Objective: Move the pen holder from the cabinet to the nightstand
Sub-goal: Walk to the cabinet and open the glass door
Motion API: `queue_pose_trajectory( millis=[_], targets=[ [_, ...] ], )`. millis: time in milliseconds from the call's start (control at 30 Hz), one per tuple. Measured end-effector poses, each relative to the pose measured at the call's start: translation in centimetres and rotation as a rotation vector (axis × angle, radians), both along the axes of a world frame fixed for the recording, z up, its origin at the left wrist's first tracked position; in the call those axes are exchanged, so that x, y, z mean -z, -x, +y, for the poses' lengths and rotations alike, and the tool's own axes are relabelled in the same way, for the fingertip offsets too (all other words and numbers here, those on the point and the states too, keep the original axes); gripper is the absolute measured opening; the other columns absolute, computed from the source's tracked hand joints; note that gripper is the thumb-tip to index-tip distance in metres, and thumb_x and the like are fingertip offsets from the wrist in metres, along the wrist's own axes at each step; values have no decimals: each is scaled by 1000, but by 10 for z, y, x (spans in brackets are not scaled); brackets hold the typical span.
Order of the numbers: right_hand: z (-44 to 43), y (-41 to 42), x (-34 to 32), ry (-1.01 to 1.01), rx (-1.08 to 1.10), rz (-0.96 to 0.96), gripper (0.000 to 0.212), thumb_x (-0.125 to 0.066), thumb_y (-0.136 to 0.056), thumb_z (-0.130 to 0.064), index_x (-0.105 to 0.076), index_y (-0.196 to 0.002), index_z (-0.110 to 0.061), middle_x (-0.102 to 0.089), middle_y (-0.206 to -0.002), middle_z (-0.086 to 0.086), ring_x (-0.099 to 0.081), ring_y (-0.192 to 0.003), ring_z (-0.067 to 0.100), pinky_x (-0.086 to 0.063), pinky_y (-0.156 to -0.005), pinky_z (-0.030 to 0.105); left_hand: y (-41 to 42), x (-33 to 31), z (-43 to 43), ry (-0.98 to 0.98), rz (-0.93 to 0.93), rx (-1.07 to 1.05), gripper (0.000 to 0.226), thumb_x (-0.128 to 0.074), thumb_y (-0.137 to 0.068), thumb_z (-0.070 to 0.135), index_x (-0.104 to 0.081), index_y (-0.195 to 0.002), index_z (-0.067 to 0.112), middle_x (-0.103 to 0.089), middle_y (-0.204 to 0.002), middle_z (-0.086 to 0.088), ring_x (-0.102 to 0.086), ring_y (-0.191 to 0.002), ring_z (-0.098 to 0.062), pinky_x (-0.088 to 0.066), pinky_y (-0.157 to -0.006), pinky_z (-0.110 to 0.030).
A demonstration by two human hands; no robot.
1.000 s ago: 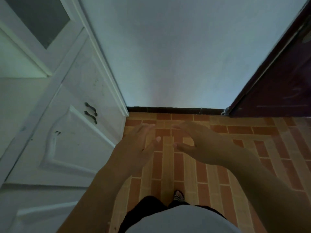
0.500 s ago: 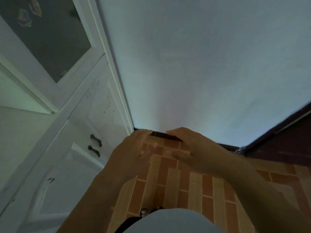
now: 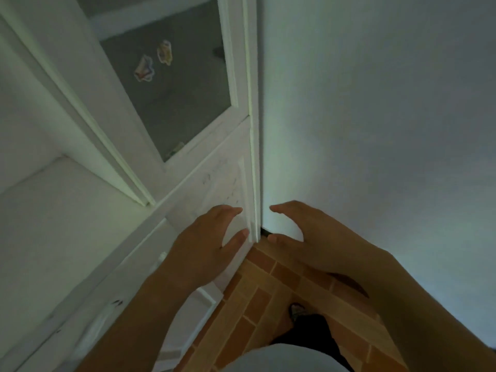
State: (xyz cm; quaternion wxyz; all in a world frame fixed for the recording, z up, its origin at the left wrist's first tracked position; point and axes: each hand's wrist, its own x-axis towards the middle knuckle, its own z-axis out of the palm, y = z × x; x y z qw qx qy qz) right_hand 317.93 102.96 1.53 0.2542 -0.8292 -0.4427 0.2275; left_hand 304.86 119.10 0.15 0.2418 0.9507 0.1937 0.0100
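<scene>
A tall white cabinet [image 3: 188, 189] fills the left side, with a glass-paned upper door [image 3: 171, 98] that carries two small stickers. No pen holder and no nightstand show anywhere. My left hand [image 3: 206, 242] hovers in front of the cabinet's lower right edge, fingers curved and apart, holding nothing. My right hand [image 3: 303, 237] is level with it just to the right, in front of the wall, also curved, apart and empty. The two hands face each other a short gap apart.
A plain pale wall [image 3: 375, 130] stands straight ahead and to the right, meeting the cabinet's side. Below is an orange-and-tan brick-pattern tile floor [image 3: 268, 296]. A white open shelf surface [image 3: 53, 210] lies at the left.
The view has tilted up and swung left, bringing the cabinet's glass door into sight and losing the dark door at the right. Both hands have risen with it, staying empty.
</scene>
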Motion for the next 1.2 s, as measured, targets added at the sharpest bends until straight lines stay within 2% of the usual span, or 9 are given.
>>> queue_pose_trajectory(
  millis=[133, 233, 433, 567, 767, 933, 1067, 1133, 1200],
  targets=[
    [44, -38, -15, -48, -207, -86, 57, -47, -86, -50, -28, -138, -35, -32, -146, -14, -33, -131, 8, -22, -96, 19, -14, -19, 19, -58, -29, -166, 64, -25, -82, 63, -32, -137, 32, -37, -144, 11, -38, -129, -11, -32, -107, -33],
    [70, -65, -30, -80, -322, -106, 55, -47, -87, -49, -28, -137, -33, -33, -146, -13, -34, -130, 8, -22, -93, 17, -29, -35, 28, -125, -51, -248, 63, -24, -83, 63, -32, -137, 32, -38, -143, 10, -39, -128, -10, -31, -102, -27],
    [104, -111, -51, -139, -502, -153, 55, -47, -87, -50, -31, -136, -33, -36, -144, -12, -38, -128, 9, -32, -99, 24, -61, -67, 32, -192, -81, -401, 67, -21, -81, 65, -31, -138, 32, -35, -145, 11, -37, -130, -11, -31, -105, -31],
    [120, -132, -66, -170, -597, -222, 56, -45, -85, -54, -30, -136, -35, -35, -145, -13, -39, -128, 11, -34, -99, 26, -74, -85, 33, -269, -126, -474, 62, -25, -85, 62, -35, -136, 28, -43, -139, 7, -45, -121, -12, -33, -94, -22],
    [141, -147, -95, -243, -732, -315, 57, -44, -86, -54, -28, -137, -33, -33, -145, -12, -37, -127, 10, -27, -91, 18, -80, -110, 28, -369, -128, -578, 52, -34, -90, 51, -33, -137, 29, -40, -142, 8, -43, -123, -12, -31, -92, -22],
    [150, -156, -130, -339, -788, -360, 58, -44, -87, -52, -26, -139, -33, -31, -146, -12, -33, -128, 8, -24, -92, 16, -81, -138, 32, -435, -155, -620, 53, -35, -89, 52, -32, -137, 30, -37, -143, 9, -49, -113, -14, -40, -89, -29],
    [154, -161, -158, -398, -811, -404, 59, -44, -87, -52, -24, -139, -34, -29, -147, -12, -32, -129, 8, -25, -96, 19, -83, -162, 33, -470, -213, -653, 51, -36, -90, 51, -32, -137, 32, -37, -142, 11, -44, -83, -9, -38, -83, -24],
    [155, -161, -169, -420, -826, -423, 58, -44, -87, -52, -24, -139, -36, -30, -146, -13, -33, -128, 8, -25, -95, 19, -85, -172, 33, -484, -241, -669, 50, -36, -90, 51, -33, -136, 32, -38, -142, 11, -48, -88, -10, -35, -84, -22],
    [155, -161, -180, -441, -840, -443, 57, -45, -87, -52, -25, -138, -36, -30, -145, -14, -34, -127, 8, -26, -95, 18, -86, -181, 34, -517, -257, -668, 51, -36, -89, 51, -33, -136, 33, -37, -142, 11, -50, -106, -10, -35, -84, -21]
  ],
)
